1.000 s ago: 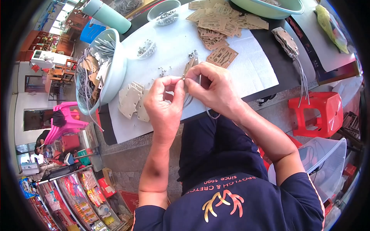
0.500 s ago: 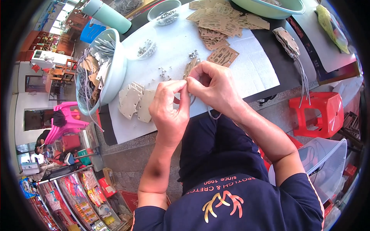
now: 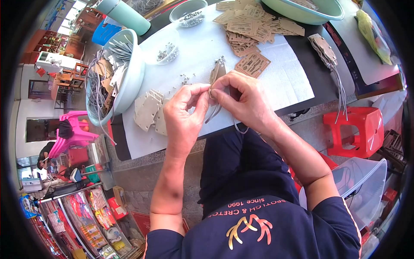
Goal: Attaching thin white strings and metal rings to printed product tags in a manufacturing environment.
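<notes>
My left hand (image 3: 183, 114) and my right hand (image 3: 246, 99) meet over the table's near edge, thumbs and forefingers pinched together. Between them a brown cardboard tag (image 3: 217, 72) stands up from the right fingers. A grey cord (image 3: 212, 115) hangs below the fingertips, where the left hand seems to pinch it. The exact join of cord and tag is hidden by the fingers. Small metal fasteners (image 3: 185, 79) lie loose just beyond my left hand. Beside that hand rests a stack of pale tags (image 3: 148, 110), plain side up.
Printed tags (image 3: 250, 30) pile on the white sheet (image 3: 289, 82). Clear bowls (image 3: 168, 56) hold metal pieces. A blue basin (image 3: 133, 82) of corded tags stands left, a green basin (image 3: 319, 17) far right. One corded bundle (image 3: 322, 49) hangs near a red stool (image 3: 358, 129).
My fingertips have shifted slightly, and more of the upright tag and the hanging cord shows between my hands. The whole view has moved a little.
</notes>
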### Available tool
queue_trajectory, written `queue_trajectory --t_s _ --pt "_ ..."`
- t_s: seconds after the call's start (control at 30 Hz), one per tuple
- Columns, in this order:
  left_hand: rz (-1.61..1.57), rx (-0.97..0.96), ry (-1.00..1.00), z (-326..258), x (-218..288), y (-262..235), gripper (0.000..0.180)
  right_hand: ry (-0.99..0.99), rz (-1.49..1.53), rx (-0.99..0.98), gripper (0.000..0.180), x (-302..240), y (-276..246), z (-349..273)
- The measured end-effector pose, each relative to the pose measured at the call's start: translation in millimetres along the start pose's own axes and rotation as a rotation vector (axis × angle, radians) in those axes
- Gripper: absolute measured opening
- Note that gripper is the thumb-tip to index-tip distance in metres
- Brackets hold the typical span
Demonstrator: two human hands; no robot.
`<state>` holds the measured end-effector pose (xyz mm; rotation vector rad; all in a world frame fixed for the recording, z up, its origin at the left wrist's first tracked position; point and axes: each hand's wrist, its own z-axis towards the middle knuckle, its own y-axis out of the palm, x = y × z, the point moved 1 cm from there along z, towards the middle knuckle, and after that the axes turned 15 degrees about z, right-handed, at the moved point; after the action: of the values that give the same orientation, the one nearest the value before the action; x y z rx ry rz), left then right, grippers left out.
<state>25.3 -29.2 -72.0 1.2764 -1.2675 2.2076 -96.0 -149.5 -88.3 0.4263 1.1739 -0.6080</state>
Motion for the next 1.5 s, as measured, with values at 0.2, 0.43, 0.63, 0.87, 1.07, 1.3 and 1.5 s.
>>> queue_trajectory --t_s 0.2,0.43,0.63,0.87,1.07,1.3,1.5 --pt "0.256 -0.063 0.195 8 6 -15 0.018 0.008 0.007 -0.002 0.012 0 0 0" --pt "0.327 -0.026 0.231 12 10 -15 0.013 -0.021 -0.002 -0.01 0.014 1 0 0" --pt "0.303 0.011 0.202 11 11 -8 0.011 0.094 0.161 0.026 0.012 -7 1 -1" --pt "0.163 -0.037 0.073 10 1 -10 0.007 -0.205 -0.062 -0.032 0.011 1 1 2" --pt "-0.356 0.094 -0.052 16 -12 -38 0.006 -0.087 -0.062 -0.071 0.013 -4 -5 2" --pt "-0.79 0.345 -0.004 15 -16 -101 0.016 0.015 0.006 -0.161 0.023 -7 -12 7" --pt "-0.649 0.026 0.221 -21 38 -80 0.014 0.185 0.123 -0.283 0.029 -5 -26 12"
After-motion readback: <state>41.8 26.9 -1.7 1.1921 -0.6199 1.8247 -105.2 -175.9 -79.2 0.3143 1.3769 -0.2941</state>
